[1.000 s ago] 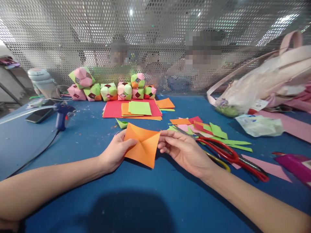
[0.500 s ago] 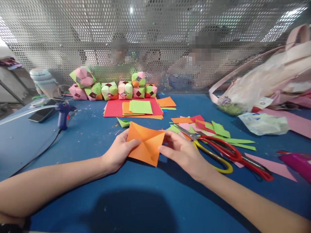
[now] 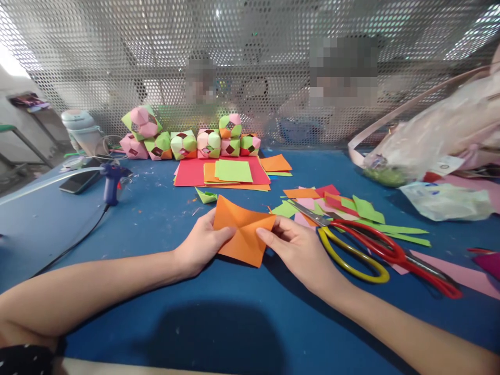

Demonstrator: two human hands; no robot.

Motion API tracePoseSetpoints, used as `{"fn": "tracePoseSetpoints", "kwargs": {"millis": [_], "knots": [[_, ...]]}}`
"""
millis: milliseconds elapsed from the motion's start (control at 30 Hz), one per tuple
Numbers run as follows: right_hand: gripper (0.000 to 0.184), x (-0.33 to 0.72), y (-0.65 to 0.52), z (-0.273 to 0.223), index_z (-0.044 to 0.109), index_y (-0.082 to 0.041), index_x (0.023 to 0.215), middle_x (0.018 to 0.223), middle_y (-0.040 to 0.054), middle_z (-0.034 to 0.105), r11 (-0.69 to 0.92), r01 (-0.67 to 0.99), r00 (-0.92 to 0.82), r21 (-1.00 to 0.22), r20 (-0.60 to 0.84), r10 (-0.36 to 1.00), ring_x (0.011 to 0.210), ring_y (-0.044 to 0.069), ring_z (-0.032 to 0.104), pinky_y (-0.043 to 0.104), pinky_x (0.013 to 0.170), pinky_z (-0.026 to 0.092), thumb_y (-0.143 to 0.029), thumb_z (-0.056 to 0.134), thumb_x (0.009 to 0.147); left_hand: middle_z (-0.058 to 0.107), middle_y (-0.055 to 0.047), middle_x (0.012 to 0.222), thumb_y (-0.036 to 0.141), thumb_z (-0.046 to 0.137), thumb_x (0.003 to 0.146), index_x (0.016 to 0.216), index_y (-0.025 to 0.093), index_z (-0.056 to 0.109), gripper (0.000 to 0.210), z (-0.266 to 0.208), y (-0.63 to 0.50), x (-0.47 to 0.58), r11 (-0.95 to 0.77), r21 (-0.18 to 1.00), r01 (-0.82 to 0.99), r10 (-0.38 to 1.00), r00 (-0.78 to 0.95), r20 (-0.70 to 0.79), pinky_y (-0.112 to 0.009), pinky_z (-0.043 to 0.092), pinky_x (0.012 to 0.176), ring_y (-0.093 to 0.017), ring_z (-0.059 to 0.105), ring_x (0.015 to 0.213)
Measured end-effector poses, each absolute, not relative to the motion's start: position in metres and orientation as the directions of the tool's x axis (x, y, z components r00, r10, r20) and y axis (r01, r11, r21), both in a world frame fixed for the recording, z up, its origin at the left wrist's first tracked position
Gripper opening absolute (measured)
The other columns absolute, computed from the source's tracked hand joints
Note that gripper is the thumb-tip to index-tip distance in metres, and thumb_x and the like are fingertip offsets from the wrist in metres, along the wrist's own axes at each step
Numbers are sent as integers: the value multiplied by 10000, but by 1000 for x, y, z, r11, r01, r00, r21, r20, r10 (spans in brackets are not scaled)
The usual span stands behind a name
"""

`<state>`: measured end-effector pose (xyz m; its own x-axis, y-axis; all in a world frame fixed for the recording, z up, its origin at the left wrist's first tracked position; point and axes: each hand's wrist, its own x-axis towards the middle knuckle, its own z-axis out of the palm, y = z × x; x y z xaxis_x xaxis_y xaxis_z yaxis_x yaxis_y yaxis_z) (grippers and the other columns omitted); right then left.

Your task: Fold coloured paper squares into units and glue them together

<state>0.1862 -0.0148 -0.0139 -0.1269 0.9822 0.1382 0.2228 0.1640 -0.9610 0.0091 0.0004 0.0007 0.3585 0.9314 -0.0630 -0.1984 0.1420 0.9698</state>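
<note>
A square of orange paper [image 3: 244, 247], creased through its middle, is held above the blue table [image 3: 187, 323]. My left hand [image 3: 203, 240] grips its left side, thumb on the front face and fingers hidden behind. At the right edge, my right hand [image 3: 297, 247] pinches the sheet between thumb and fingers. Just beyond the paper lies a small folded green paper piece [image 3: 205, 195]. To the right of my right hand rest scissors with yellow handles [image 3: 351, 260] and a red-handled pair [image 3: 375, 239], partly overlapping.
Coloured paper scraps [image 3: 339, 203] lie behind the scissors. Further back are a stack of paper sheets [image 3: 187, 173] and several folded paper balls [image 3: 183, 145]. A glue gun [image 3: 112, 185] with a cord and a phone [image 3: 80, 179] lie left. A bag [image 3: 449, 125] stands at the right.
My right thumb has moved inward onto the front of the orange paper, so the right hand now grips its edge more firmly. The whole view has shifted slightly.
</note>
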Motion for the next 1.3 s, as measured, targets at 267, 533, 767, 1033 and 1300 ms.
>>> {"fn": "tracePoseSetpoints", "kwargs": {"millis": [267, 533, 767, 1033, 1300], "knots": [[199, 185, -15, -12, 609, -192, 870, 730, 10, 607, 160, 238, -118, -958, 135, 984, 740, 172, 591, 269, 637, 474, -380, 554, 833, 672, -44, 913, 140, 595, 731, 919, 158, 552, 194, 3, -1, 9, 143, 977, -159, 934, 347, -80, -292, 497, 737, -168, 639, 774], [206, 186, -18, -10, 612, -197, 846, 781, 21, 636, 206, 280, -73, -938, 193, 978, 681, 154, 577, 248, 571, 460, -394, 551, 835, 671, -45, 935, 298, 578, 797, 974, 166, 583, 220, 4, -3, 8, 140, 973, -182, 917, 395, -58, -295, 485, 746, -179, 629, 808], [153, 185, -24, 1, 638, -213, 823, 806, 10, 650, 400, 412, -151, -818, 372, 916, 702, 141, 581, 234, 618, 467, -319, 533, 858, 655, -42, 905, 299, 546, 808, 999, 162, 616, 245, 5, -9, 7, 1, 995, 96, 918, 394, -39, -281, 468, 764, -179, 594, 846], [87, 186, -29, 4, 617, -218, 840, 701, -9, 611, 462, 480, -171, -746, 436, 883, 604, 126, 553, 234, 545, 453, -289, 566, 831, 575, -3, 794, 192, 499, 787, 825, 173, 590, 100, 5, -17, 8, -155, 955, 254, 898, 439, 29, -237, 442, 696, -141, 542, 762], [113, 186, -31, 9, 609, -225, 779, 709, -11, 641, 488, 467, -237, -737, 427, 873, 633, 134, 577, 246, 587, 463, -279, 538, 849, 525, -7, 744, 171, 429, 815, 729, 167, 547, 146, 9, -20, 12, -251, 921, 298, 869, 489, 79, -234, 426, 652, -130, 495, 706]]}}
